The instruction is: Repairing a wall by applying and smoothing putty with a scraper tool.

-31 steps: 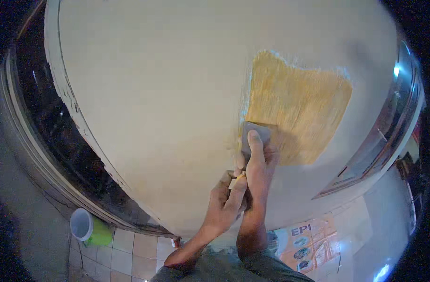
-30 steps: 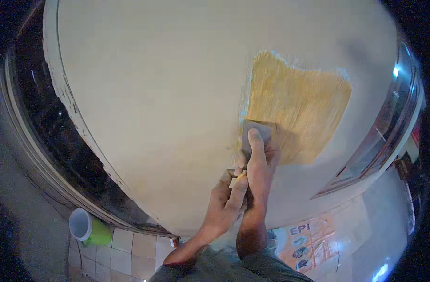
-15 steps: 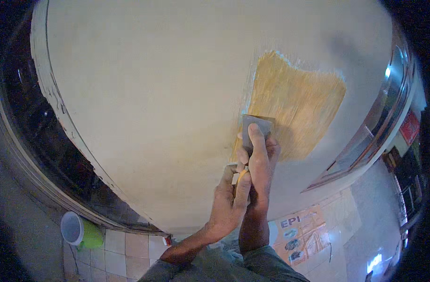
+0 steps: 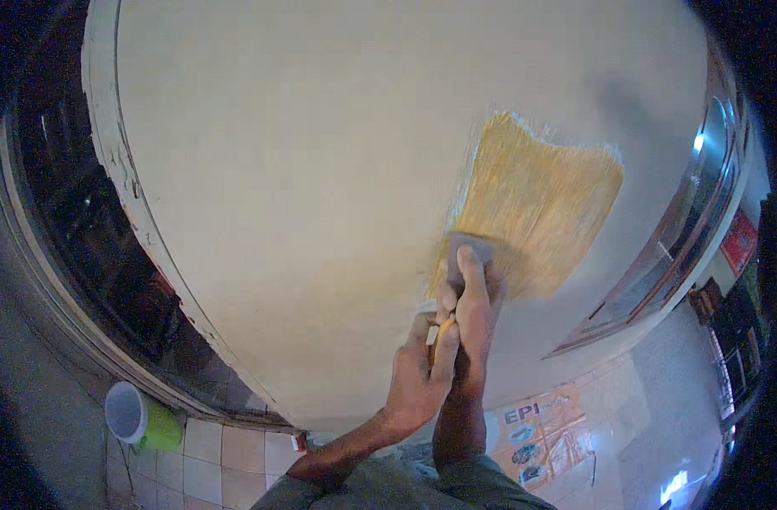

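Note:
A scraper with a flat grey blade [image 4: 471,247] lies against a pale wall, over the lower left part of a yellow-brown streaked patch [image 4: 541,204]. My right hand [image 4: 474,302] is closed round the tool, its thumb pressed along the blade. Just below and to the left, my left hand [image 4: 422,371] closes on its lower end, where a bit of yellow [image 4: 444,329] shows between the fingers. The rest of the handle is hidden by my hands. Whitish ragged edges border the patch at its top and left.
A dark window opening [image 4: 65,212] with a chipped pale frame [image 4: 146,225] runs along the left. On the right is another framed window [image 4: 652,272]. A green bucket [image 4: 161,427] lies on the tiled floor [image 4: 203,455], and an orange printed sheet [image 4: 546,433] is at lower right.
The scraper and both hands have moved down a little along the left side of the patch. The whole view has shifted slightly too.

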A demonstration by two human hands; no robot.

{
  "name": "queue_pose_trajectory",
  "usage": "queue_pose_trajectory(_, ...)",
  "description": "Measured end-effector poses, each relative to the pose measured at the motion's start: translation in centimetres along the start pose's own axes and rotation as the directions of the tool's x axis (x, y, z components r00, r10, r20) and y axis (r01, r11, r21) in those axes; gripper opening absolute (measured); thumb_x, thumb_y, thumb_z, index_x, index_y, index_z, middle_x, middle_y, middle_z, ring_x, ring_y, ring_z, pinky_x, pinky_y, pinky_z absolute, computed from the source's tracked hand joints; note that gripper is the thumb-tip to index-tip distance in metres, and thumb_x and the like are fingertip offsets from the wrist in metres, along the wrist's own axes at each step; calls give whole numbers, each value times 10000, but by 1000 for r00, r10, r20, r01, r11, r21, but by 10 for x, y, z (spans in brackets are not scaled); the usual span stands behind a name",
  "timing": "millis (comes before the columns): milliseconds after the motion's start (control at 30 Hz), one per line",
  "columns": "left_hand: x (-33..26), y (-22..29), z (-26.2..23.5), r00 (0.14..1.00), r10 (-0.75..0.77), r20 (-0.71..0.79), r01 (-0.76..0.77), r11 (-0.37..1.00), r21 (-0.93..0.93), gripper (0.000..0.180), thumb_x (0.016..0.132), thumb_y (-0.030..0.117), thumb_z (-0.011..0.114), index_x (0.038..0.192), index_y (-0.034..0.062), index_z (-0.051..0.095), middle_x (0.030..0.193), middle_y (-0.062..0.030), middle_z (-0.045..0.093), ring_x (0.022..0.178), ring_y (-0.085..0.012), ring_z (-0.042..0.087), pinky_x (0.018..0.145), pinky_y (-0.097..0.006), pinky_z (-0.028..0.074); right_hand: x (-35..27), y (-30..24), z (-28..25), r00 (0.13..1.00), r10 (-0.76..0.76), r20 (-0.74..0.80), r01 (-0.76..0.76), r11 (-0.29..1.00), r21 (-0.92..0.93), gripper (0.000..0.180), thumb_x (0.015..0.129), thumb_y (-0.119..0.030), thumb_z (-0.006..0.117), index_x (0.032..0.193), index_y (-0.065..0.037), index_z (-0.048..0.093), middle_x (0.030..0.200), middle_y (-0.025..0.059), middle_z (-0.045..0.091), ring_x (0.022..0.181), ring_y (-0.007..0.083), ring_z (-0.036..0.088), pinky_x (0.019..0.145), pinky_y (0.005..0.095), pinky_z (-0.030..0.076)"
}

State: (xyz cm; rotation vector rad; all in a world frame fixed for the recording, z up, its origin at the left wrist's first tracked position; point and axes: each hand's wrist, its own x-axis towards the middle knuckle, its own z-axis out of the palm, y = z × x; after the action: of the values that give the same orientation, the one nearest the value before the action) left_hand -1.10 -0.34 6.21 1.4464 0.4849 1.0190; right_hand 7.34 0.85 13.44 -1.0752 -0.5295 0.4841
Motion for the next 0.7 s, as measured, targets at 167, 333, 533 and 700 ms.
queue_pose_trajectory(167, 9, 16, 1, 998, 69, -3, -68, 990, 126, 256, 1070, 265, 484, 1156, 24, 489, 808, -29, 587, 672, -70, 519, 549, -258, 441, 5, -14, 6, 1000, -10, -23, 11, 999, 43, 318, 951, -311, 646, 719, -127, 530, 527, -33, 462, 388, 87, 410, 367, 275, 322)
queue_pose_trajectory(333, 16, 10, 5, 987, 142, -73, -132, 984, 120, 339, 1022, 289, 549, 1159, -18, 501, 537, -152, 550, 477, -223, 602, 437, -380, 408, 6, -11, 4, 1000, -11, 24, 9, 998, 69, 295, 931, -332, 662, 764, -124, 538, 526, -33, 430, 399, 89, 382, 371, 268, 290)
queue_pose_trajectory(533, 11, 14, 2, 970, 221, -106, -196, 958, 211, 342, 1024, 290, 537, 1166, -19, 499, 540, -176, 552, 472, -286, 610, 440, -405, 416, 8, -9, 10, 1000, 3, 20, -5, 998, 69, 305, 934, -360, 653, 779, -114, 561, 515, -35, 420, 401, 88, 371, 379, 271, 271)
queue_pose_trajectory(700, 18, 19, 12, 984, 166, -71, -153, 975, 159, 332, 1022, 289, 537, 1160, -11, 501, 546, -196, 559, 477, -335, 617, 438, -431, 423, 14, -20, -1, 994, -29, 107, 26, 999, 33, 308, 945, -361, 641, 802, -94, 585, 556, -18, 489, 407, 94, 401, 375, 284, 305)
